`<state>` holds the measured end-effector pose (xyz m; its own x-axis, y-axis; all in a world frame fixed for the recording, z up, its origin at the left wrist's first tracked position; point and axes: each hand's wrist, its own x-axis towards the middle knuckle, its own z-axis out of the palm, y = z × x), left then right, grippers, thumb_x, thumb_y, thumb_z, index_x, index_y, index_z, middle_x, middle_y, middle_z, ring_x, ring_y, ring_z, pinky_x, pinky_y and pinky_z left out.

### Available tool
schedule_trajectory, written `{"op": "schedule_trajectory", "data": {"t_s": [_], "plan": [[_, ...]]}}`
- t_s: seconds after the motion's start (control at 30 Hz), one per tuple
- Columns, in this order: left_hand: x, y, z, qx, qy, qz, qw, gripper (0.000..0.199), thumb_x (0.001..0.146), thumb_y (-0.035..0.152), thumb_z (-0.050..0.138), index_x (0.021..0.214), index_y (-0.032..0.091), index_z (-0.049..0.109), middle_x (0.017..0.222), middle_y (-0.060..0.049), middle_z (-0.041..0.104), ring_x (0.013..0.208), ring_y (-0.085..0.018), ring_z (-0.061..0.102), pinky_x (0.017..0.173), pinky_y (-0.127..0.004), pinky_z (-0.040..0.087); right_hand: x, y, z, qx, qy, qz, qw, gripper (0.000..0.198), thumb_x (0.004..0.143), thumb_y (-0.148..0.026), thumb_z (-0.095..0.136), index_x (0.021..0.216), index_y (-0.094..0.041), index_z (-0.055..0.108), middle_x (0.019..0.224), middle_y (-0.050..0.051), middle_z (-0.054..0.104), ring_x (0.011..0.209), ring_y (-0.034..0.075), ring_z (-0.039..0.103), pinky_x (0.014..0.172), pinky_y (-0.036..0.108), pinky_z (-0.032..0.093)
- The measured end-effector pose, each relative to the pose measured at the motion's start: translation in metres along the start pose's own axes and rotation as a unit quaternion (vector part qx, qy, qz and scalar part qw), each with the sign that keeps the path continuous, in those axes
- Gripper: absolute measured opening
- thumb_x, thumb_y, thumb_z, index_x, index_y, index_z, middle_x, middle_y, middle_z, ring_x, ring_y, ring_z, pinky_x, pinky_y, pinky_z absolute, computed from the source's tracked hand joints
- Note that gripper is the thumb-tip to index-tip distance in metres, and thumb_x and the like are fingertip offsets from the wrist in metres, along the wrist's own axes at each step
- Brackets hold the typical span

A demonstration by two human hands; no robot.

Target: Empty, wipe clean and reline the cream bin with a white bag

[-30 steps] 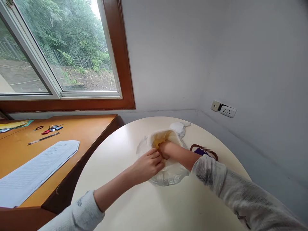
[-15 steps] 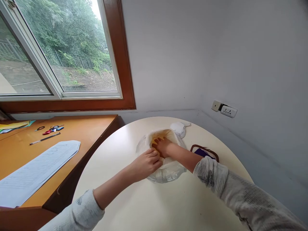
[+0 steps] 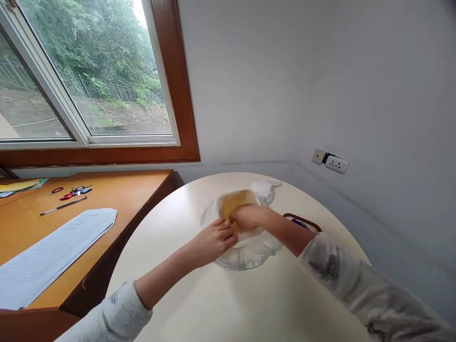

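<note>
On the round table stands a small pale bin (image 3: pixel 237 194) with a yellowish inside. A clear plastic bag (image 3: pixel 245 259) lines it, its loose edge folded out over the rim and spreading on the tabletop. My left hand (image 3: pixel 215 241) is closed on the bag's edge at the near left of the rim. Over the opening is my right hand (image 3: pixel 247 216), slightly blurred, with its fingers curled down toward the inside near my left fingertips. Whatever the right fingers hold, if anything, is hidden.
Behind the bin lies a crumpled white item (image 3: pixel 262 190); to its right, partly behind my right arm, is a brown-rimmed object (image 3: pixel 302 222). The wooden desk (image 3: pixel 142 190) on the left holds papers (image 3: pixel 60 256), a pen (image 3: pixel 64 206) and keys (image 3: pixel 76 191).
My right hand has gone from spread fingers inside the bin to curled fingers, drawn up and nearer the rim. My left hand keeps its hold on the edge.
</note>
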<state>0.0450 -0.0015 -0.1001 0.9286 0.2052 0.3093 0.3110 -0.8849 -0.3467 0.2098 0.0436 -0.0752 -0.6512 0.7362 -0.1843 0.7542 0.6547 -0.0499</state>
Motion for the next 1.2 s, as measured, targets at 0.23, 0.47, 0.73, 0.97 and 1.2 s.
{"op": "schedule_trajectory", "data": {"t_s": [0.23,0.47,0.73,0.97,1.2], "plan": [[0.004,-0.023,-0.006,-0.132,0.010,-0.110,0.985,0.026,0.089,0.028,0.045,0.065,0.017,0.048,0.065,-0.001,0.052,0.068,-0.015,0.045,0.070,-0.029,0.035,-0.081,0.032,-0.064,0.188,0.254,0.052,0.947,0.034,0.083,-0.013,0.033,0.092,-0.022,0.064,0.098,-0.002,0.066,0.093,0.011,0.058,0.080,0.023,0.044],[0.003,-0.040,-0.020,-0.216,-0.013,-0.156,0.964,0.035,0.088,0.034,0.045,0.058,0.019,0.038,0.056,0.003,0.039,0.057,-0.012,0.038,0.065,-0.027,0.038,-0.132,0.083,0.007,0.203,0.166,0.221,0.939,0.026,0.081,-0.021,0.037,0.080,-0.021,0.064,0.089,0.002,0.066,0.081,0.016,0.059,0.071,0.028,0.045],[-0.006,-0.038,-0.028,-0.236,-0.025,-0.162,0.958,0.024,0.079,0.041,0.057,0.071,0.019,0.054,0.082,-0.002,0.058,0.087,-0.018,0.053,0.087,-0.038,0.040,-0.156,0.082,0.092,0.174,0.045,0.268,0.947,0.010,0.071,-0.032,0.054,0.063,-0.026,0.052,0.074,0.002,0.062,0.066,0.020,0.058,0.054,0.032,0.043],[-0.013,-0.026,-0.024,-0.196,0.041,-0.217,0.955,0.035,0.084,0.035,0.052,0.115,0.022,0.050,0.126,-0.011,0.045,0.121,-0.024,0.038,0.107,-0.055,0.015,-0.154,0.079,0.104,0.173,0.062,0.281,0.942,0.013,0.077,-0.027,0.046,0.065,-0.027,0.051,0.075,0.004,0.064,0.065,0.022,0.059,0.053,0.035,0.041],[-0.005,-0.018,-0.017,-0.212,0.044,-0.205,0.954,0.019,0.089,0.025,0.043,0.090,0.020,0.061,0.105,-0.005,0.058,0.106,-0.017,0.051,0.109,-0.052,0.014,-0.159,0.080,0.072,0.164,0.073,0.314,0.932,0.017,0.082,-0.033,0.040,0.072,-0.024,0.050,0.071,0.001,0.061,0.058,0.017,0.055,0.051,0.029,0.037]]}}
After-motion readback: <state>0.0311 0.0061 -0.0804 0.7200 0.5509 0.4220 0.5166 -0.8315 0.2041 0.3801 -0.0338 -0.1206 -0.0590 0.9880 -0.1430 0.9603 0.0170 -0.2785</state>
